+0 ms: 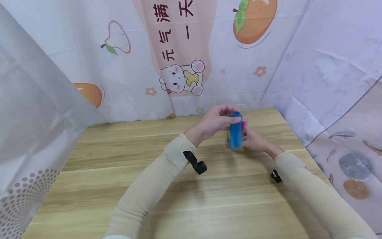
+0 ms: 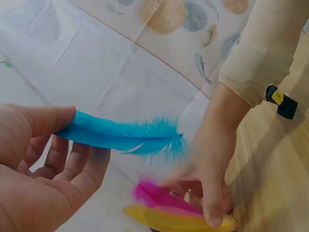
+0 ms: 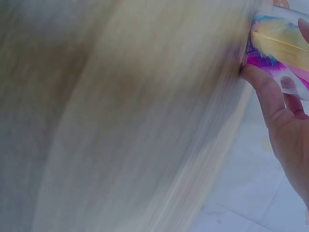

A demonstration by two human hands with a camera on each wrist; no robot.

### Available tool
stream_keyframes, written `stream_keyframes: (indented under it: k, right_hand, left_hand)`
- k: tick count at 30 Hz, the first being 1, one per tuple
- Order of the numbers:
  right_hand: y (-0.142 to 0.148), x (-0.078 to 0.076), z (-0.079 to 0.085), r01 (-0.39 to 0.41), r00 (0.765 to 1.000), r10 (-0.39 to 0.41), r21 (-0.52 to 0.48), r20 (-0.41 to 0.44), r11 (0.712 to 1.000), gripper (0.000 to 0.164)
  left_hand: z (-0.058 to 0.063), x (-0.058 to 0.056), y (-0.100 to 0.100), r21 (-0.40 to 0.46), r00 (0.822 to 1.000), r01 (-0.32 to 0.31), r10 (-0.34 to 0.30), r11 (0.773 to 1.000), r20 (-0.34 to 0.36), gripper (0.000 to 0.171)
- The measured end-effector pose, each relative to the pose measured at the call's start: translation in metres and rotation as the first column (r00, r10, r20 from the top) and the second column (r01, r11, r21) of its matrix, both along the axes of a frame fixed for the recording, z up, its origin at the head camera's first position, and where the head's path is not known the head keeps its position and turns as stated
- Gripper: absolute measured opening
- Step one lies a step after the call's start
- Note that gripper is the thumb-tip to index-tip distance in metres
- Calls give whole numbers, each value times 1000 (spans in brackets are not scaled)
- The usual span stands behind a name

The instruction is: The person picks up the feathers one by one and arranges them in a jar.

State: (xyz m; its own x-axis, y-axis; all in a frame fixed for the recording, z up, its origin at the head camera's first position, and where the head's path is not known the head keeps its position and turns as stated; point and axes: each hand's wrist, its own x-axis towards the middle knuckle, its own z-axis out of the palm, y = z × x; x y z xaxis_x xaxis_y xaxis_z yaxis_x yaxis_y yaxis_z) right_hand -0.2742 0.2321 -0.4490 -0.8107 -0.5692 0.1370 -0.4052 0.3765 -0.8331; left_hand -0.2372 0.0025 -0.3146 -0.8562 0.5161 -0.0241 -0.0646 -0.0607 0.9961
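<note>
My left hand (image 1: 218,120) pinches a blue feather (image 1: 236,132) at one end between thumb and fingers. In the left wrist view, that feather's fluffy end points toward the right hand. My right hand (image 1: 255,139) grips a clear cup (image 1: 244,111) low over the tabletop, largely behind the blue feather in the head view. Inside it, a yellow feather (image 3: 280,43) and bright pink feather (image 3: 263,63) show through the transparent wall, with some blue and purple beside them. The left wrist view also shows the pink and yellow feathers close to the right thumb.
The wood-grain table (image 1: 134,172) ends just behind the hands at a printed curtain (image 1: 125,73). Another patterned curtain (image 1: 334,99) hangs along the right side. Black straps (image 1: 195,162) dangle from both sleeves.
</note>
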Motion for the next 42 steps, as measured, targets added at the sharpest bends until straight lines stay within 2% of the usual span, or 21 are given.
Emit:
stream_keyframes:
  k: [7, 10, 17, 23, 29, 39, 42]
  right_hand:
    - [-2, -1, -3, -14, 1000, 14, -16, -18, 1000, 85]
    - [-3, -2, -3, -6, 1000, 7, -12, 18, 1000, 88]
    - [-9, -6, -2, -57, 998, 57, -12, 37, 998, 87]
    - [-8, -5, 1, -21, 998, 20, 16, 56, 1000, 85]
    - [-3, -5, 0, 22, 996, -26, 51, 81, 998, 82]
    - [-4, -4, -1, 22, 997, -24, 32, 71, 999, 77]
    - [-5, -5, -2, 22, 998, -23, 24, 65, 999, 72]
  left_hand:
    - [5, -1, 2, 16, 999, -18, 18, 1000, -27, 27]
    - [8, -4, 4, 21, 999, -22, 23, 1000, -24, 24]
    - [23, -13, 4, 9, 997, -47, 48, 999, -52, 25]
    - [36, -17, 7, -24, 992, -60, 57, 998, -112, 25]
    - [41, -20, 11, -38, 982, -92, 85, 995, -168, 29]
    - [40, -25, 14, 72, 976, -103, 114, 992, -186, 26]
    - [40, -27, 15, 121, 971, -119, 141, 985, -195, 25]
